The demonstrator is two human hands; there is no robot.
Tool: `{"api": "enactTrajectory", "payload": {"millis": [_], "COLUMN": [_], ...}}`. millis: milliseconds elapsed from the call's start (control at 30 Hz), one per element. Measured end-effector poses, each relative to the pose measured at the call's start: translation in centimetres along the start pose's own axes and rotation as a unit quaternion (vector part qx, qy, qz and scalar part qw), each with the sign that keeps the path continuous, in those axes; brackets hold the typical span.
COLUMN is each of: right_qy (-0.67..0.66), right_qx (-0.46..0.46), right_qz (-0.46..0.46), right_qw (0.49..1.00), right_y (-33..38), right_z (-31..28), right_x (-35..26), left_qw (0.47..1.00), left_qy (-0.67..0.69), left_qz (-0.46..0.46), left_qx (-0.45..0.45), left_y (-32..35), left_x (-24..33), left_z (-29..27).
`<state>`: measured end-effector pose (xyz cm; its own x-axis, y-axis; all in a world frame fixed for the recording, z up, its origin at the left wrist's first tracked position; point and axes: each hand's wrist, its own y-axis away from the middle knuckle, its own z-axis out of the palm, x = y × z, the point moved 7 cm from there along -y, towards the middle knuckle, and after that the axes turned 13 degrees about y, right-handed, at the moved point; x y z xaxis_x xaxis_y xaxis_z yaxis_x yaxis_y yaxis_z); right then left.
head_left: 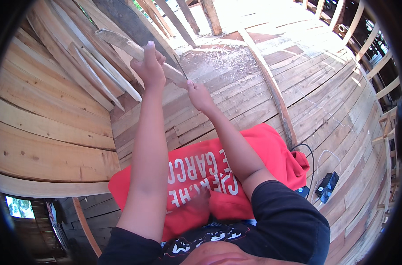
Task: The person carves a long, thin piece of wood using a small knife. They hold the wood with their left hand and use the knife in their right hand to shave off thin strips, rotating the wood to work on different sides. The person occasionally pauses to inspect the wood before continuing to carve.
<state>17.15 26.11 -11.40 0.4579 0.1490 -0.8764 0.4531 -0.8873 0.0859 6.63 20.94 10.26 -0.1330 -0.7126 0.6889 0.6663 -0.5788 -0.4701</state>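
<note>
My left hand point(149, 66) is wrapped around a long pale wooden stick point(121, 42) that slants up to the left. My right hand point(199, 95) is closed on the lower right end of the same stick, where a thin dark blade point(182, 70) stands up against the wood. Both arms reach forward over a red cloth with white lettering point(210, 172) lying across my lap. Pale wood shavings point(218, 59) are scattered on the plank floor just beyond my hands.
Curved plank walls point(46, 132) rise on the left, with several loose slats point(95, 75) leaning there. A long bent wooden strip point(271, 84) runs across the floor on the right. A black device with cables point(326, 185) lies beside the red cloth. Upright posts point(212, 17) stand ahead.
</note>
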Motion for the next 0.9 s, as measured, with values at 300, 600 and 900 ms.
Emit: {"api": "enactTrajectory", "payload": {"millis": [300,600,900], "right_qy": [-0.023,0.001,0.013], "right_qx": [0.046,0.094,0.106], "right_qz": [0.006,-0.017,-0.036], "right_qw": [0.999,0.995,0.994], "right_y": [0.8,2.0,1.4], "right_z": [-1.0,-2.7,-3.8], "right_x": [-0.5,-3.1,-1.8], "left_qw": [1.000,1.000,1.000], "left_qy": [-0.002,-0.013,-0.007], "left_qz": [-0.009,-0.009,-0.023], "left_qx": [0.017,0.019,0.003], "left_y": [0.5,0.0,0.7], "left_x": [-0.6,-1.4,-2.0], "left_z": [0.0,0.8,2.9]}}
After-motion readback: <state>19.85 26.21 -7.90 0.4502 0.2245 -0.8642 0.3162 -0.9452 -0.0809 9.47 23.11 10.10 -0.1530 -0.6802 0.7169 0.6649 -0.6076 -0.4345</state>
